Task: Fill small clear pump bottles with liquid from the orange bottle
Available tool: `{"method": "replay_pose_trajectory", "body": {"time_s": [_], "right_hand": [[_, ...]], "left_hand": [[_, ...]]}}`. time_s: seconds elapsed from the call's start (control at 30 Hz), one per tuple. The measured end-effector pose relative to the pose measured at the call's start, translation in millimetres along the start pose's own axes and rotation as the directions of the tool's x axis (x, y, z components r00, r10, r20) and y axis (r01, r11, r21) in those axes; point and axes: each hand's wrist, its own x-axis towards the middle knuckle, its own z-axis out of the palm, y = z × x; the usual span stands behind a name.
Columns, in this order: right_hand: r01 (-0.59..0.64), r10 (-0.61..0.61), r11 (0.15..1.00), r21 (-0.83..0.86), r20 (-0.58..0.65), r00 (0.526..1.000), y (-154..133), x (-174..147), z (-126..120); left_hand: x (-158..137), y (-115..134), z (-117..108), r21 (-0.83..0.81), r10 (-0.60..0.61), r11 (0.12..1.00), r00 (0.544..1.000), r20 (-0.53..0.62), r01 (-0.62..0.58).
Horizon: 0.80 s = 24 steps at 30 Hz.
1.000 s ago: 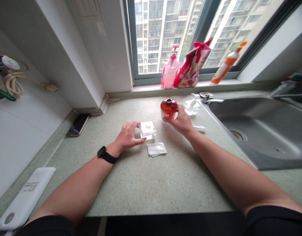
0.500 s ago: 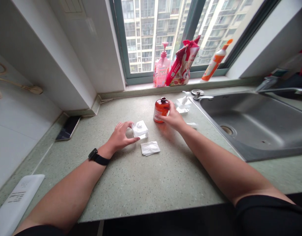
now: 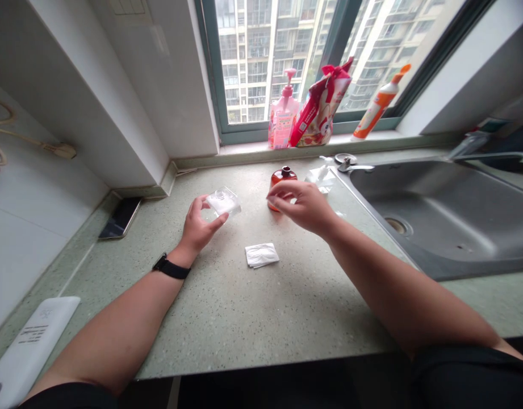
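My left hand (image 3: 199, 224) grips a clear, square-shouldered container (image 3: 224, 203) with a round opening on top, holding it tilted between thumb and fingers. Behind my right hand (image 3: 306, 205) stands an amber bottle (image 3: 284, 175) without a cap, its lower part mostly covered by the hand. The right hand's fingers are stretched out to the left in front of that bottle, a small gap shows above the thumb, and I see nothing held. A folded white tissue (image 3: 262, 255) lies on the counter between my forearms. Right of the amber bottle is a clear piece with a pump (image 3: 323, 173).
A steel sink (image 3: 414, 267) with a faucet takes up the right side. On the windowsill stand a pink pump bottle (image 3: 282, 122), a red bag (image 3: 323, 108) and an orange-white bottle (image 3: 378, 108). A phone (image 3: 120, 218) and a white device (image 3: 33, 341) lie at left.
My right hand has let go of the amber bottle and come in front of it. My left hand has moved left with the clear container, which is now tilted.
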Motion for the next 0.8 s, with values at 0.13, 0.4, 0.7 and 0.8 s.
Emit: {"method": "replay_pose_trajectory", "body": {"time_s": [0.13,0.4,0.7,0.8], "right_hand": [[-0.073,0.157,0.980,-0.186,0.489,0.858,7.6,-6.3,19.4],[-0.009,0.152,0.976,-0.217,0.653,0.742,15.4,-15.3,35.5],[-0.070,0.080,0.991,0.112,-0.094,0.992,19.1,4.0,9.2],[0.002,-0.006,1.000,-0.014,-0.237,0.972,18.1,1.3,14.7]], "left_hand": [[0.6,-1.9,-0.9,0.006,-0.036,0.999,0.999,-0.009,0.036],[-2.2,5.8,0.7,-0.004,0.038,0.999,0.996,0.083,-0.038],[-5.5,6.4,0.5,0.027,0.189,0.980,0.967,0.170,-0.196],[-7.3,11.5,-0.9,0.030,0.265,0.961,0.944,0.194,-0.276]]}}
